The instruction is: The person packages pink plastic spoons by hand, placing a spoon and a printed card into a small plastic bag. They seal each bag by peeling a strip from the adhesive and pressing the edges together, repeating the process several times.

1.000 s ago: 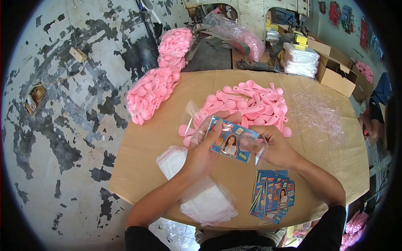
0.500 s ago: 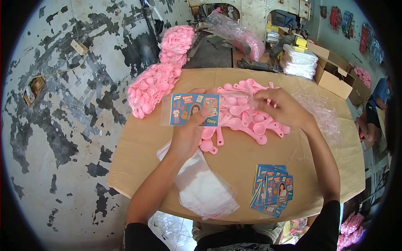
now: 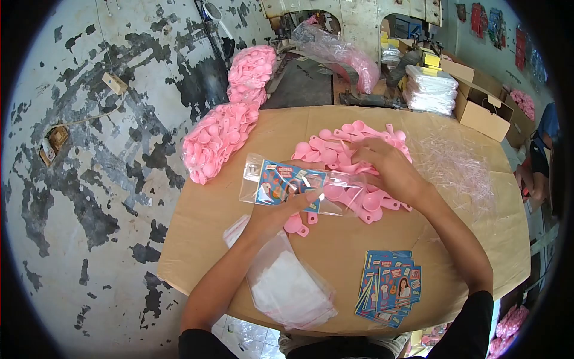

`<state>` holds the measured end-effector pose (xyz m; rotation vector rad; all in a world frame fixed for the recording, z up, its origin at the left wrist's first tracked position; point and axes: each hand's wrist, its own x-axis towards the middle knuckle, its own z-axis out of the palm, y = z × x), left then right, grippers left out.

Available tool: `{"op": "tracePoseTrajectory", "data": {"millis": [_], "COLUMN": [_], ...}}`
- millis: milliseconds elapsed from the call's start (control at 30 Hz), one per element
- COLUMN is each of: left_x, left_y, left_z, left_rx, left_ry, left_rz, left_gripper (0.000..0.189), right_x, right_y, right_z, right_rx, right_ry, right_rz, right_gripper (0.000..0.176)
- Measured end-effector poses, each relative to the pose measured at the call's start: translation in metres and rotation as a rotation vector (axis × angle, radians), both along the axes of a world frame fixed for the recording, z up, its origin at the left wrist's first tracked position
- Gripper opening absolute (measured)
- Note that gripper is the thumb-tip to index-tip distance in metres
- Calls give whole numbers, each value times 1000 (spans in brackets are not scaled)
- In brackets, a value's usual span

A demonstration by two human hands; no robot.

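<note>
A clear plastic bag [image 3: 250, 179] with a blue printed card [image 3: 293, 182] inside is held by my left hand [image 3: 281, 209], its thumb across the card. My right hand [image 3: 388, 170] reaches over the pile of pink measuring spoons [image 3: 338, 152], fingers bent down among them; whether it grips a spoon is hidden. Below my left hand lies a stack of clear empty bags [image 3: 287, 281]. Nearer the front edge, right of the bags, is a fanned stack of blue cards [image 3: 391, 287].
Bagged pink spoons [image 3: 221, 140] stand at the table's [image 3: 209, 239] back left. Crumpled clear plastic [image 3: 457, 170] lies at the right. Behind are wrapped white packs [image 3: 429, 90], an open carton [image 3: 484, 110] and a machine [image 3: 353, 18]. Another person [image 3: 541, 149] is at the far right.
The bag with the card has shifted slightly right and down and now tilts. My right hand has moved down from the bag's open end onto the spoons. The whole view has shifted slightly.
</note>
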<state>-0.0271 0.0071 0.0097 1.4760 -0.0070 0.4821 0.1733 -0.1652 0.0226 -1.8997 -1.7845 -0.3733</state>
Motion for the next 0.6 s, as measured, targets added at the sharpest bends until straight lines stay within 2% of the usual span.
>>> {"op": "tracePoseTrajectory", "data": {"millis": [67, 167, 267, 367, 467, 600], "left_x": [1, 0, 2, 4, 3, 1], "left_y": [1, 1, 4, 8, 8, 10], "left_z": [-3, -3, -5, -8, -5, -3], "left_rx": [-104, -187, -324, -380, -392, -358], "left_ry": [-66, -1, -98, -155, -169, -153], "left_rz": [-9, 87, 49, 37, 61, 72], "left_gripper": [48, 48, 47, 45, 47, 48], "right_x": [-7, -12, -5, 14, -9, -21], "right_y": [-4, -4, -8, -8, -20, -24], "right_z": [11, 11, 10, 7, 46, 49], "right_rx": [-221, -180, -132, -93, -70, -76], "right_ry": [249, 376, 177, 153, 652, 725], "right_rz": [-77, -70, 120, 234, 75, 124], "right_gripper": [27, 29, 29, 25, 19, 19]}}
